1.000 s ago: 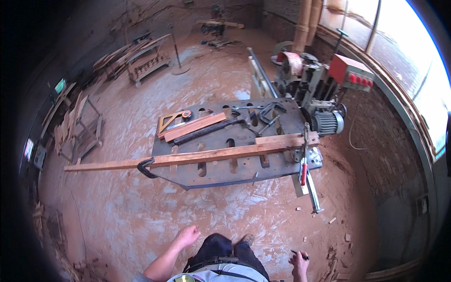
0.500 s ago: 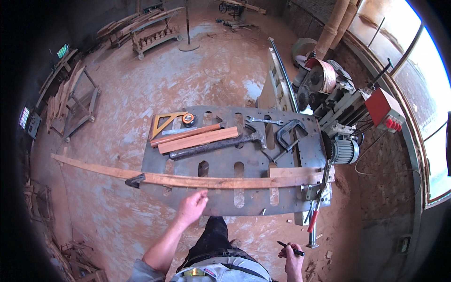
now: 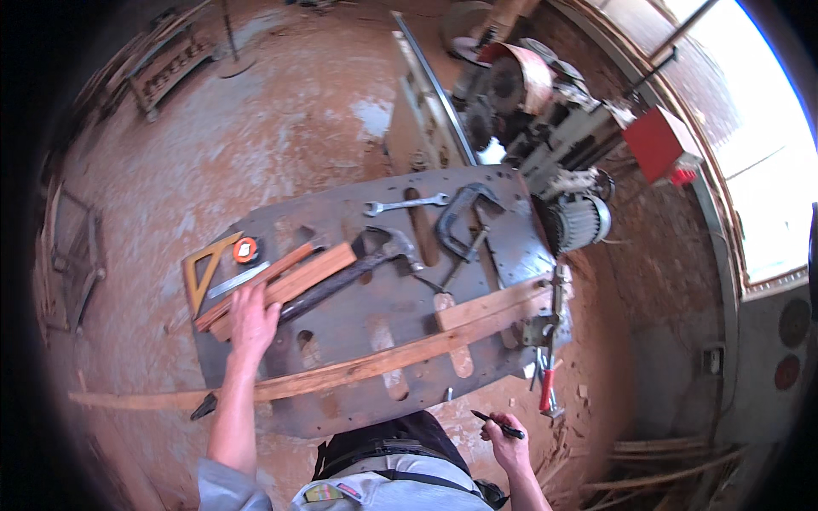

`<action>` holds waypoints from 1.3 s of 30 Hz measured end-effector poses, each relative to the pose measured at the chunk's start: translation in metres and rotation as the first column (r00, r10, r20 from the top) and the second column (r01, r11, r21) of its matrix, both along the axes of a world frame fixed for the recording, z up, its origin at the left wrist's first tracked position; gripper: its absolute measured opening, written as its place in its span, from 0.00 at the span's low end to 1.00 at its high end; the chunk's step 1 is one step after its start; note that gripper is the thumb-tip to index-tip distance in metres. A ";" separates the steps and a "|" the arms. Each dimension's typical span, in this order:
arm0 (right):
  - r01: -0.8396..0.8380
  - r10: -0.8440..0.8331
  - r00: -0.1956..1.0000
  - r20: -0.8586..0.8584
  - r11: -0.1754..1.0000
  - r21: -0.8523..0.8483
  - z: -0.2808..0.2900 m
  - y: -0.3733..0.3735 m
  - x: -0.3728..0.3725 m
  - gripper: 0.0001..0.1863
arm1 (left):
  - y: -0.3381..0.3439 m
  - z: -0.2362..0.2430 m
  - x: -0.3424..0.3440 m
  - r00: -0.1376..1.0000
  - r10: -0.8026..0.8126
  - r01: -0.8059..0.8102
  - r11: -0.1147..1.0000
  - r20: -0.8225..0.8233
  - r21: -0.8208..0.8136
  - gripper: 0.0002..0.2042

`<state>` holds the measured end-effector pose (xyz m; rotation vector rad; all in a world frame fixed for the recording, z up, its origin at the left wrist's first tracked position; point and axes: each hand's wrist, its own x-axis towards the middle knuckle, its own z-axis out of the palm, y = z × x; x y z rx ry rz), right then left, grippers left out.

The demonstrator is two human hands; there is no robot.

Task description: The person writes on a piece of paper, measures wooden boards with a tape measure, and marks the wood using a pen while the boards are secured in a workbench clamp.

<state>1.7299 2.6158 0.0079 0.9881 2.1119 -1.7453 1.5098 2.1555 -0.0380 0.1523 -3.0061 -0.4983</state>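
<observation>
My left hand (image 3: 254, 322) reaches across the table with its fingers stretched out, lying over the left part of a short reddish wooden block (image 3: 317, 279) and a thinner wooden stick (image 3: 288, 262). Whether it grips either one does not show. Just beyond the fingers lie a metal ruler (image 3: 239, 279), a yellow set square (image 3: 201, 274) and an orange-and-black tape measure (image 3: 245, 249). My right hand (image 3: 509, 444) is closed round a black marker (image 3: 504, 427), off the table's near edge. Under my left forearm runs a long thin strip of wood (image 3: 341, 373), crossing the near side of the table.
A hammer (image 3: 341, 278), an open-ended spanner (image 3: 407, 204) and a G-clamp (image 3: 464, 223) lie on the slotted metal table (image 3: 341, 417). A red-handled clamp (image 3: 547, 387) stands at the right end by a wooden piece (image 3: 494, 305). Machinery with a motor (image 3: 581, 223) is beyond.
My left hand has moved forward and left, from the table's near edge to the wooden pieces. The view has turned and shifted. My right hand still holds the marker.
</observation>
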 end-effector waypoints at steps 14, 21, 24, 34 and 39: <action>-0.038 0.041 0.986 -0.162 0.999 0.018 0.007 0.046 -0.023 0.11 | -0.010 0.018 -0.011 0.992 -0.102 0.100 0.995 0.080 0.024 0.21; 0.067 -0.073 0.957 -0.279 0.997 -0.028 0.010 0.066 -0.028 0.10 | 0.041 0.049 0.027 0.992 -0.123 0.124 0.989 -0.018 0.077 0.18; 0.050 -0.038 0.928 -0.371 0.999 0.022 0.016 0.068 -0.042 0.10 | 0.073 0.041 0.042 0.979 -0.187 0.179 0.979 0.078 0.102 0.17; 0.106 0.054 0.844 -0.533 0.958 0.266 0.016 0.104 -0.052 0.12 | 0.124 0.004 0.057 0.956 -0.293 0.289 0.953 0.029 0.092 0.16; 0.103 0.010 0.854 -0.521 0.977 0.188 0.015 0.108 -0.052 0.13 | 0.120 0.013 0.060 0.957 -0.278 0.273 0.959 0.083 0.073 0.16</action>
